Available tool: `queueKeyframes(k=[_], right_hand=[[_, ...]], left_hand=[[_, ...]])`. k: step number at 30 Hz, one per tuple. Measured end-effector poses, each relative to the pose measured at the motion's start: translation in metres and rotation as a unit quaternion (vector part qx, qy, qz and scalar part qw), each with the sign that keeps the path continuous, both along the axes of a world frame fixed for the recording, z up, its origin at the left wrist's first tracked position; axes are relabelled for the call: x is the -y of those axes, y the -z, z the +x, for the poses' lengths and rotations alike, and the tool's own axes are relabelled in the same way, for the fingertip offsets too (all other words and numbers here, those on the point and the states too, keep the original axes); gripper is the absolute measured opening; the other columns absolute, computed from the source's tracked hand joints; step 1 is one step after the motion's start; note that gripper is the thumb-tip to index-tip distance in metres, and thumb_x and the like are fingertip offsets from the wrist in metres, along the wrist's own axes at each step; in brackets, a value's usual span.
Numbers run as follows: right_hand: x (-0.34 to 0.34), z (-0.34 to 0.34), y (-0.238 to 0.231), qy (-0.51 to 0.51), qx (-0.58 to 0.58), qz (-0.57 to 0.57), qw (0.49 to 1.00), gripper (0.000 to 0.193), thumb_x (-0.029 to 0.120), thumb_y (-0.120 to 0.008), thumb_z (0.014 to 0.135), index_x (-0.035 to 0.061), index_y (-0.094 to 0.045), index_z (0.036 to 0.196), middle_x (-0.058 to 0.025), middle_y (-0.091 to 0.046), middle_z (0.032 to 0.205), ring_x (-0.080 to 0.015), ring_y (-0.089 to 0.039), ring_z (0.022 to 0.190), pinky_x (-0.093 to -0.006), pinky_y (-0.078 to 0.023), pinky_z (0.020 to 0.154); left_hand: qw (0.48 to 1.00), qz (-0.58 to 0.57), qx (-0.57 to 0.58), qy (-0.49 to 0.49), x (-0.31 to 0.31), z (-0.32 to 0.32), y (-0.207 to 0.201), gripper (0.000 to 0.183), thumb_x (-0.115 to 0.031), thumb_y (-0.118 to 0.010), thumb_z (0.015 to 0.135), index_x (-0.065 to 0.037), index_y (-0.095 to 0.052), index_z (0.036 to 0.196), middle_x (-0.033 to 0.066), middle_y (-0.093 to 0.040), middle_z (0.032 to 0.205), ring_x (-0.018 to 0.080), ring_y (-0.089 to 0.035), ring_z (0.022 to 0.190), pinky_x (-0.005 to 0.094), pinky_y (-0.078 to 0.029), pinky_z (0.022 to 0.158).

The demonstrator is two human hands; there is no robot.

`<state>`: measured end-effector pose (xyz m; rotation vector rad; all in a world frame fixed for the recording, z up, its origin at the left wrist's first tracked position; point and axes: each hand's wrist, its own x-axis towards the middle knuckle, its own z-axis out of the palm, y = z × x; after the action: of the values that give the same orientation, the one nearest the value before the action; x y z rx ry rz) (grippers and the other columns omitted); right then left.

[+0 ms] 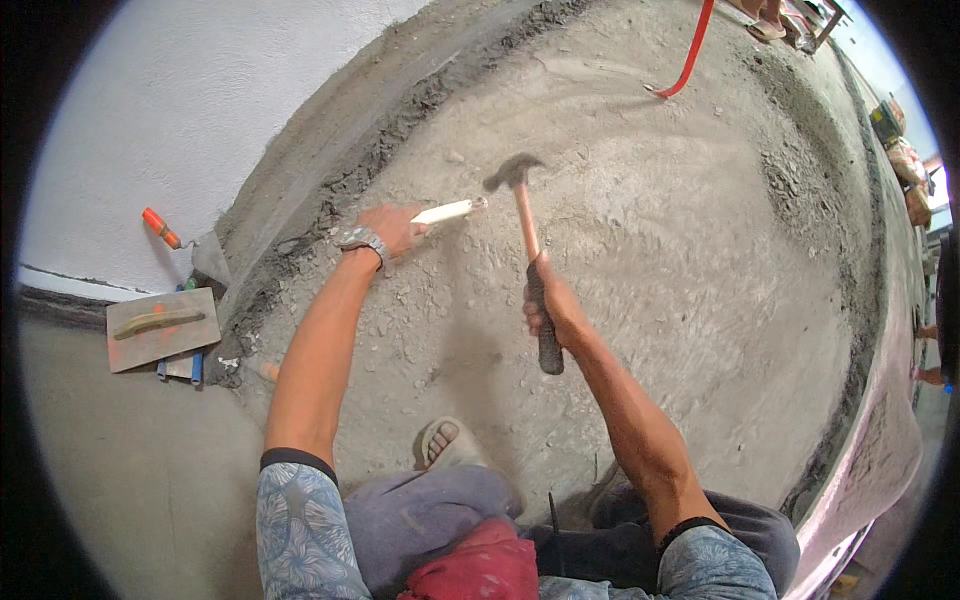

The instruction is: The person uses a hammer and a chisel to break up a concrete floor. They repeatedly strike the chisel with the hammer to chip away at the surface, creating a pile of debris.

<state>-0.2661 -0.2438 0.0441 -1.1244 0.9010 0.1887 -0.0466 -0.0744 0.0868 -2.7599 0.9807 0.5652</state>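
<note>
Clutching the white tool (443, 212) in the left hand (392, 230), gripping the hammer (527, 222) in the right hand (560, 308), hammer head (514, 171) ahead and between! Could smack the left hand off a stray swing or slip. Hard to make out: blurred hammer head, tool's tip (479, 204), left fingertips.

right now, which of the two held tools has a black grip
The hammer in the right hand: its grip is black, whereas the pale bar in the left hand looks whitish.
</note>
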Motion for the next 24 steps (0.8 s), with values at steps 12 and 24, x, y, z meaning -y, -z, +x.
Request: queueKeyframes(k=[12, 24], right_hand=[[-0.018, 0.012, 0.020, 0.000, -0.028, 0.005, 1.000, 0.060, 0.065, -0.035, 0.095, 0.0092, -0.047, 0.076, -0.0004, -0.044, 0.056, -0.0127, -0.043, 0.042, -0.0296, -0.036, 0.039], [-0.025, 0.011, 0.025, 0.061, 0.166, -0.083, 0.981, 0.062, 0.064, -0.033, 0.096, 0.0084, -0.048, 0.075, -0.0015, -0.046, 0.056, -0.0136, -0.044, 0.043, -0.0298, -0.037, 0.040]], left_hand=[[1.000, 0.028, 0.011, 0.006, 0.005, 0.015, 0.003, 0.037, -0.041, -0.051, 0.094, -0.022, -0.059, 0.124, 0.0110, -0.070, 0.103, 0.0328, -0.066, 0.094, 0.0485, -0.051, 0.078], [1.000, 0.008, 0.010, -0.001, 0.004, 0.014, 0.001, 0.035, -0.039, -0.052, 0.094, -0.020, -0.062, 0.121, 0.0126, -0.069, 0.103, 0.0337, -0.066, 0.095, 0.0490, -0.051, 0.079]])
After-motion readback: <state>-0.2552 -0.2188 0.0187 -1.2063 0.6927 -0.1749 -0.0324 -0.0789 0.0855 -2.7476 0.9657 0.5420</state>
